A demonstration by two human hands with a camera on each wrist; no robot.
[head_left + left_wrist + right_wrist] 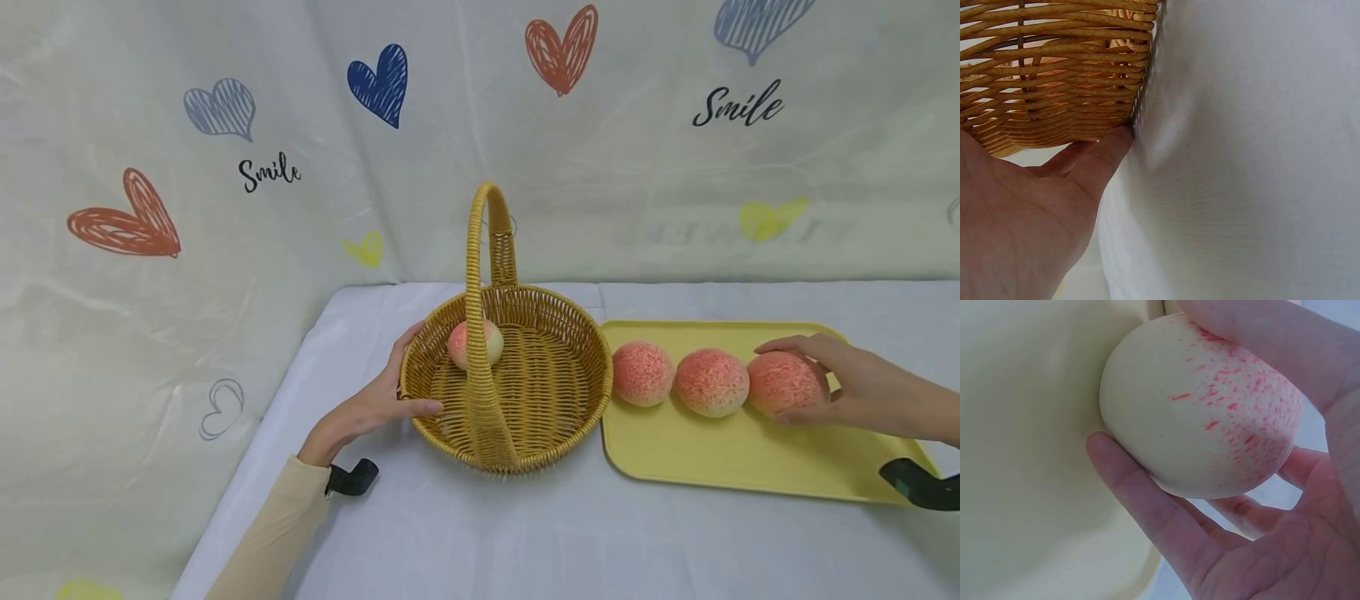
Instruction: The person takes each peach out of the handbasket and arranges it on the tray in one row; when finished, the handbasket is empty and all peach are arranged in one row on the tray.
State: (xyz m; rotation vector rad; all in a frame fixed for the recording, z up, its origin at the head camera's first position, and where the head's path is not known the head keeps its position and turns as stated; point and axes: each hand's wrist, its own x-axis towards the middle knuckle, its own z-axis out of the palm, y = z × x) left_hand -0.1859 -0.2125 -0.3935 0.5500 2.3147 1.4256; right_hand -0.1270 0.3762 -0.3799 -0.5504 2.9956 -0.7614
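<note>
Counter (570, 533): lowermost; bears basket and tray. Hanging cloth (637, 167): behind the counter and along its left.
Wicker basket (555, 392): on the counter, left of the tray; handle (473, 292) arching over it from back to front.
Inner peach (493, 343): in the basket, left of centre, toward the back, partly behind the handle.
Left hand (378, 402): at the basket's left side, touching.
Tray (697, 458): on the counter, just right of the basket.
Row across the tray: left peach (642, 372), nearest the basket; middle peach (712, 382), between its neighbours; right peach (786, 383), within the right hand (870, 383).
</note>
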